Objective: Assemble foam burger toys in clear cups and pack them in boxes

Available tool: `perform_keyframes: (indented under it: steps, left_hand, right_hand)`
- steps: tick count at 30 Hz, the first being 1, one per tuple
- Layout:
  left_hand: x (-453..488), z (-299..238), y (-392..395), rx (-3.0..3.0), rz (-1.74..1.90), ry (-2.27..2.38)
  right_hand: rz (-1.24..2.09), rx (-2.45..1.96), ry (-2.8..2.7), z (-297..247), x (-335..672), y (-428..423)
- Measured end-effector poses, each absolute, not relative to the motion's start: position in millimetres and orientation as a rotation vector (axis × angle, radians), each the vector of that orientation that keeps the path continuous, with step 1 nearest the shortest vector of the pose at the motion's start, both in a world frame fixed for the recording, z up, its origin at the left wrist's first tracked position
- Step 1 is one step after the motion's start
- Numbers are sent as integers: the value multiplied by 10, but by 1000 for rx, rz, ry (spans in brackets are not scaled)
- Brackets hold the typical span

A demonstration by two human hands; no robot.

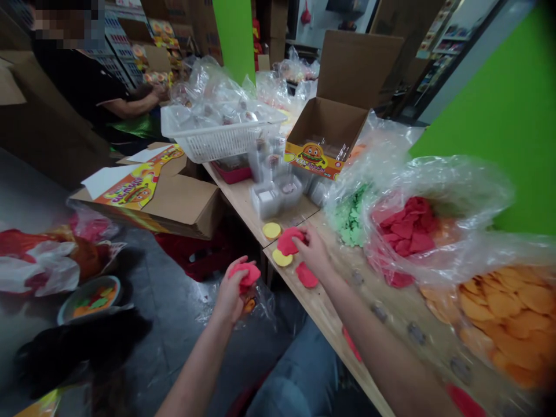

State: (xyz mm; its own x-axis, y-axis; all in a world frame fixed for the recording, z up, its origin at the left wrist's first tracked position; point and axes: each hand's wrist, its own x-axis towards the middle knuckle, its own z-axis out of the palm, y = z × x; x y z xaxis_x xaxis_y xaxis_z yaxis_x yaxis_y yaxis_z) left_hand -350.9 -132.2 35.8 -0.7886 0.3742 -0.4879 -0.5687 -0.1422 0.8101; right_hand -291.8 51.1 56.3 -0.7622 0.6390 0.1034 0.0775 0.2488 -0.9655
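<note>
Head view, seen from my remote station: right hand (313, 249) has its fingers pinched on the rim of a held red piece (287, 241), presumably to leave the flat face free. It overlaps the nearer yellow disc (283, 259); contact between them I cannot tell. Left hand (231, 292) has its fingers wrapped round a red bundle (248, 277), just off the near edge of the bench (339, 248), probably to keep spares close without crowding the surface. Along that edge: farther yellow disc (271, 230) beyond, loose red piece (307, 275) just beside.

Outward, toward the far edge, clear plastic holds green pieces (350, 217), red pieces (408, 226) and orange pieces (512, 318), likely to keep colours apart within reach. Beyond the discs: clear trays (277, 197), an open carton (328, 124), and a white basket (221, 142) that seems to overhang the near edge.
</note>
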Motion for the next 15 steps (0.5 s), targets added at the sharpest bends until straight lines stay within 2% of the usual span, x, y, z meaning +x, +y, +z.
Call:
perform_keyframes:
  steps: [5, 10, 15]
  left_hand:
    - [-3558, 305, -1411, 563, 1567, 2025]
    - [-3584, 300, -1351, 1070, 1233, 2286]
    - [-3539, 398, -1251, 1371, 893, 2339]
  right_hand:
    - [1601, -534, -2331, 350, -3064, 501]
    - [1261, -533, -2590, 319, -3010, 505]
    - [1045, -487, -2690, 331, -2972, 549]
